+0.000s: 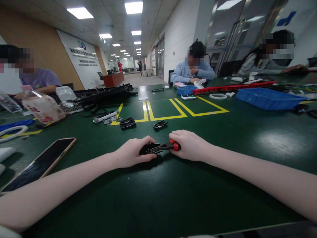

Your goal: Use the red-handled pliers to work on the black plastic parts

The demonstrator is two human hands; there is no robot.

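My left hand [135,151] is closed around a small black plastic part [148,148], thumb and fingers on either side of it. In my right hand [185,145] is a pair of pliers with red handles [175,145], gripped in the fist. The pliers' dark jaws [165,146] point left and meet the right end of the black part; whether they clamp it I cannot tell. Just beyond my hands, two similar black parts, one on the left [127,123] and one on the right [160,124], lie on the green table [148,198].
A phone [42,162] lies by my left forearm, near a carton bag [43,105]. White pieces [106,117] sit by the yellow tape [165,117]. Farther off are a blue tray [269,98], a red strip [230,87] and black strips [106,94]. Several people sit around the table.
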